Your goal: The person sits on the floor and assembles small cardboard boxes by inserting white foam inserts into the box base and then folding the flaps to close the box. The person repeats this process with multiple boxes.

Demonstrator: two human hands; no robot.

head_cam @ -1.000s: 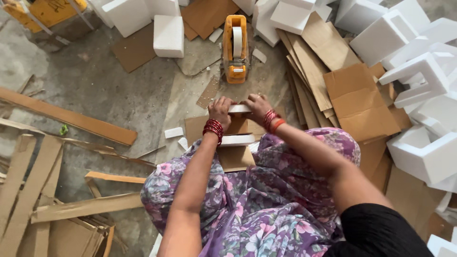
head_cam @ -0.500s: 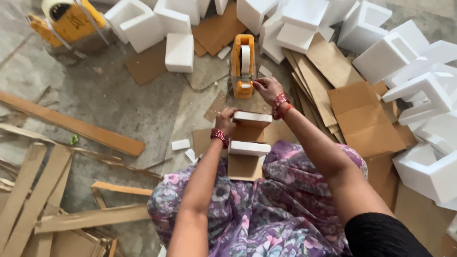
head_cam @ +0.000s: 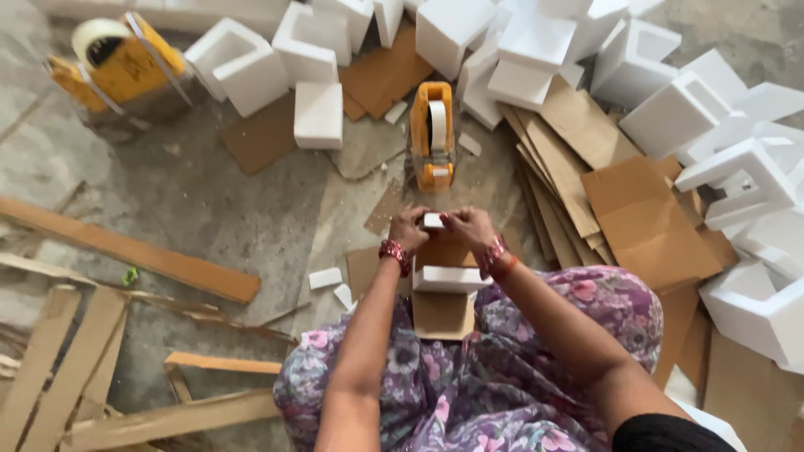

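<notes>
I sit on the floor with a cardboard piece (head_cam: 442, 311) fitted with two white foam blocks between my knees. My left hand (head_cam: 408, 228) and my right hand (head_cam: 467, 227) meet at its far end, both gripping the upper foam block (head_cam: 433, 221). The lower foam block (head_cam: 447, 279) lies across the cardboard nearer to me. An orange tape dispenser (head_cam: 433, 134) stands on the floor just beyond my hands, apart from them.
White foam corner pieces (head_cam: 251, 63) are heaped at the back and along the right (head_cam: 737, 176). Flat cardboard sheets (head_cam: 636, 218) lie to the right. Wooden strips (head_cam: 126, 251) litter the left floor. A second yellow tape dispenser (head_cam: 113, 54) sits far left.
My right hand has come back from the orange tape dispenser to the upper foam block, joining my left hand there. The view has shifted slightly.
</notes>
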